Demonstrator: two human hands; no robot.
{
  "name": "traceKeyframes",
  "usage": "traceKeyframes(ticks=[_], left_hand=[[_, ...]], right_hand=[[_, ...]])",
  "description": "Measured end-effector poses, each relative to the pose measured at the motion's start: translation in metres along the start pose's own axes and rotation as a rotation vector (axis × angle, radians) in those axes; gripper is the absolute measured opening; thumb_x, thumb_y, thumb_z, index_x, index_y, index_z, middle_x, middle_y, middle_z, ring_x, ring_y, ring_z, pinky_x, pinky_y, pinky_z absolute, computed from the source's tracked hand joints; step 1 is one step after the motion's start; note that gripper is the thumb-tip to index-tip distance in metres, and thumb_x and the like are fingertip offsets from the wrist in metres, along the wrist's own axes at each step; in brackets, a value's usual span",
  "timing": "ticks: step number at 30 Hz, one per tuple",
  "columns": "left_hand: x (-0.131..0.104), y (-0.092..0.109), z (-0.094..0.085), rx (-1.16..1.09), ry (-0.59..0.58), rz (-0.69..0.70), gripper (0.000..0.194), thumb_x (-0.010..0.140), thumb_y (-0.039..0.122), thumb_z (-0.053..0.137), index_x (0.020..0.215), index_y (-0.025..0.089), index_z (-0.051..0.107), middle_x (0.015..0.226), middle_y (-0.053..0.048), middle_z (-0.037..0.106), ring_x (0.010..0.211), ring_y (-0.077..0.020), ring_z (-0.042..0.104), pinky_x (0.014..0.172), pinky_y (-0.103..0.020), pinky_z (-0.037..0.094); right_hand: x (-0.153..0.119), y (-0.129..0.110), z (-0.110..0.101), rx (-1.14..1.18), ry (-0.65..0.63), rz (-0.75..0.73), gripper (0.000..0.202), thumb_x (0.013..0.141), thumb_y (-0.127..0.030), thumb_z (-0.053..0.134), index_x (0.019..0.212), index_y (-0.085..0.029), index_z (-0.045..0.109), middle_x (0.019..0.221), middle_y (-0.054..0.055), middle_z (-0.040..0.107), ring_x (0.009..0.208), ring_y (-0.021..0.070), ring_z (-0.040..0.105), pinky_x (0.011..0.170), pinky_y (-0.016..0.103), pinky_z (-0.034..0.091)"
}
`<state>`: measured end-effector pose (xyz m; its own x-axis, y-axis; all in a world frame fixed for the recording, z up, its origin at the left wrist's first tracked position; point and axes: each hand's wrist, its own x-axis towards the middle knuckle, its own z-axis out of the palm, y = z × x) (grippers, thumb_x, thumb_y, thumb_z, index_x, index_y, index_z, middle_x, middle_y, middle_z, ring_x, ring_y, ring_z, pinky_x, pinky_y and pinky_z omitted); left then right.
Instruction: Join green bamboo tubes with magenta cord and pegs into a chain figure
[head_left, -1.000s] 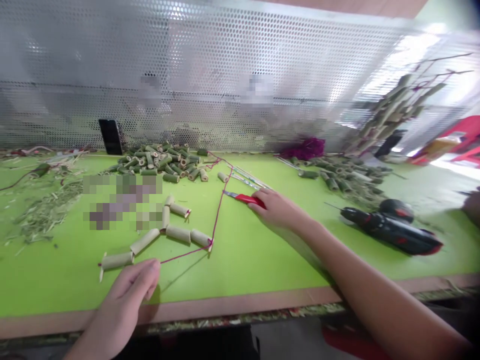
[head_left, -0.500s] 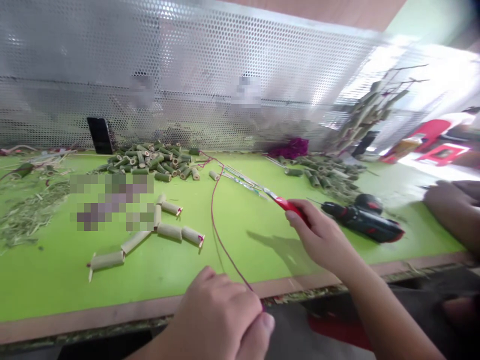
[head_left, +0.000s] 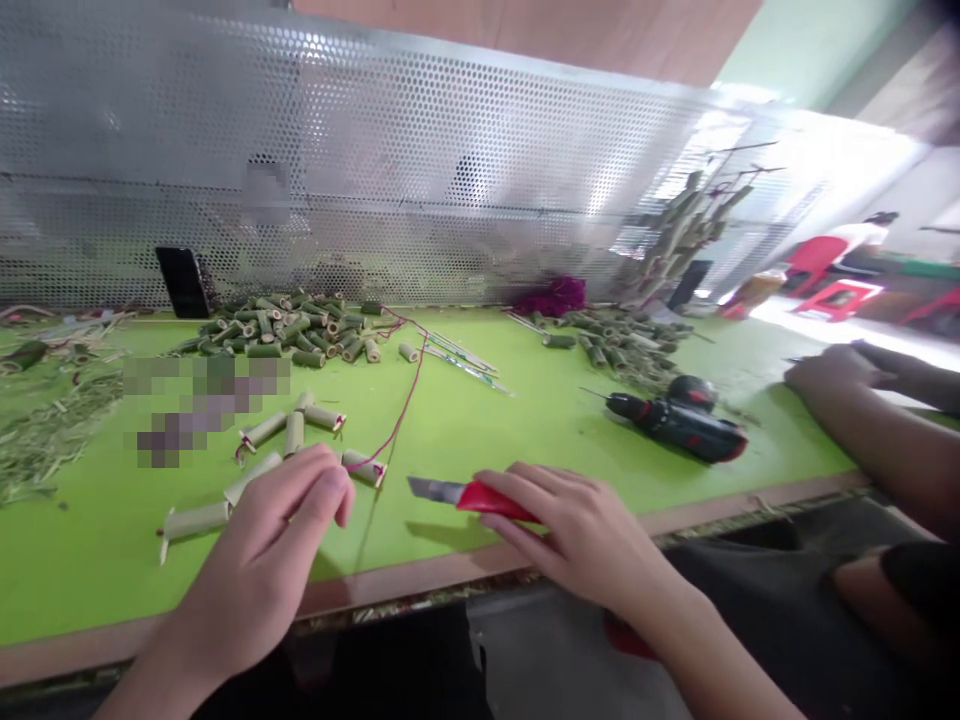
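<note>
My left hand (head_left: pixel 262 560) is closed above the table's front edge, its fingers pinched on a thin purple string (head_left: pixel 401 415). From there the string runs back across the table to the far side. My right hand (head_left: pixel 581 535) grips a red utility knife (head_left: pixel 487 499), its blade out and pointing left toward the string hand. Beneath and beyond my left hand lies a jointed figure of pale bamboo tubes (head_left: pixel 294 433), partly covered by that hand. Purple knots and small sticks show at its tube ends.
Cut bamboo pieces (head_left: pixel 300 325) are heaped at the back left, more (head_left: pixel 607 340) at the back right by a purple string bundle (head_left: pixel 555 296). A cordless drill (head_left: pixel 679 425) lies right. Phone (head_left: pixel 182 283), shavings (head_left: pixel 60 420) and another person's arm (head_left: pixel 862 420) flank the table.
My left hand has moved left and up over the bamboo figure, bringing the string along. The knife in my right hand has come nearer and swung to point left. The view has shifted slightly right.
</note>
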<state>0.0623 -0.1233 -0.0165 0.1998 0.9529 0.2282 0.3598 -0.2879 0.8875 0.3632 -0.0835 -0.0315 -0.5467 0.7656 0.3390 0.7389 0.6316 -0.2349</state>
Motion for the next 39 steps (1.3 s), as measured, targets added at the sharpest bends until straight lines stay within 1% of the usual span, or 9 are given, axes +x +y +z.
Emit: traceKeyframes(ticks=[6,11,15,18,21,23,31,35,39], left_hand=[[-0.007,0.004,-0.001,-0.025,0.019,-0.004,0.043,0.105,0.051,0.036,0.074,0.023,0.045,0.072,0.0,0.042,0.069,-0.0186,0.044,0.063,-0.032,0.037],[0.003,0.001,-0.006,-0.007,-0.047,-0.063,0.046,0.104,0.055,0.036,0.072,0.023,0.045,0.07,0.0,0.044,0.068,-0.0187,0.046,0.065,-0.032,0.041],[0.04,0.008,-0.02,0.01,-0.185,-0.113,0.045,0.102,0.054,0.035,0.074,0.024,0.053,0.077,-0.002,0.054,0.077,-0.022,0.054,0.077,-0.035,0.047],[0.08,0.012,-0.024,0.022,-0.17,-0.165,0.047,0.101,0.054,0.039,0.07,0.023,0.057,0.1,-0.005,0.066,0.096,-0.0267,0.059,0.092,-0.043,0.045],[0.117,0.006,-0.015,-0.212,-0.121,-0.054,0.043,0.099,0.048,0.047,0.067,0.022,0.059,0.129,-0.004,0.063,0.132,-0.0314,0.046,0.113,-0.049,0.031],[0.135,-0.002,-0.004,-0.292,-0.121,-0.019,0.042,0.099,0.044,0.044,0.066,0.021,0.056,0.133,-0.005,0.063,0.136,-0.0316,0.043,0.115,-0.051,0.029],[0.154,-0.018,0.023,-0.485,-0.198,0.022,0.039,0.097,0.039,0.046,0.062,0.022,0.05,0.119,-0.009,0.072,0.135,-0.0292,0.052,0.117,-0.048,0.034],[0.146,-0.006,0.003,-0.483,-0.224,0.009,0.042,0.099,0.041,0.048,0.063,0.021,0.048,0.123,-0.01,0.072,0.131,-0.0305,0.056,0.11,-0.049,0.044],[0.127,0.018,-0.044,-0.403,-0.256,0.071,0.044,0.101,0.042,0.051,0.065,0.019,0.051,0.133,-0.01,0.068,0.13,-0.0325,0.057,0.1,-0.051,0.054]], right_hand=[[0.035,-0.024,0.016,-0.061,0.019,-0.115,0.031,0.103,-0.046,0.051,0.115,-0.027,0.072,0.087,0.007,0.074,0.071,0.0197,0.065,0.058,0.03,0.039],[0.048,-0.016,0.017,-0.229,0.157,-0.002,0.037,0.105,-0.049,0.044,0.117,-0.024,0.068,0.096,0.008,0.077,0.072,0.0196,0.067,0.056,0.029,0.038],[0.055,-0.006,0.007,-0.314,0.26,0.101,0.042,0.105,-0.052,0.039,0.119,-0.022,0.065,0.103,0.01,0.077,0.074,0.0218,0.069,0.055,0.029,0.039],[0.061,0.0,-0.001,-0.325,0.311,0.162,0.044,0.104,-0.054,0.038,0.121,-0.021,0.063,0.108,0.012,0.076,0.076,0.0236,0.069,0.054,0.03,0.039],[0.066,0.003,-0.005,-0.306,0.331,0.19,0.044,0.104,-0.055,0.039,0.119,-0.022,0.062,0.11,0.011,0.076,0.074,0.0232,0.068,0.054,0.03,0.038],[0.067,0.005,-0.007,-0.301,0.331,0.205,0.042,0.103,-0.055,0.04,0.117,-0.022,0.062,0.107,0.011,0.076,0.073,0.0232,0.067,0.053,0.03,0.036],[0.071,0.015,-0.007,-0.262,0.298,0.271,0.043,0.102,-0.055,0.042,0.121,-0.022,0.06,0.104,0.012,0.075,0.073,0.0247,0.066,0.055,0.031,0.034],[0.074,0.018,0.0,-0.04,0.317,0.369,0.043,0.102,-0.053,0.039,0.121,-0.019,0.057,0.096,0.012,0.073,0.069,0.0234,0.062,0.059,0.033,0.038],[0.081,0.02,0.007,0.219,0.243,0.418,0.039,0.101,-0.053,0.04,0.114,-0.019,0.054,0.088,0.008,0.069,0.065,0.0206,0.059,0.06,0.032,0.04]])
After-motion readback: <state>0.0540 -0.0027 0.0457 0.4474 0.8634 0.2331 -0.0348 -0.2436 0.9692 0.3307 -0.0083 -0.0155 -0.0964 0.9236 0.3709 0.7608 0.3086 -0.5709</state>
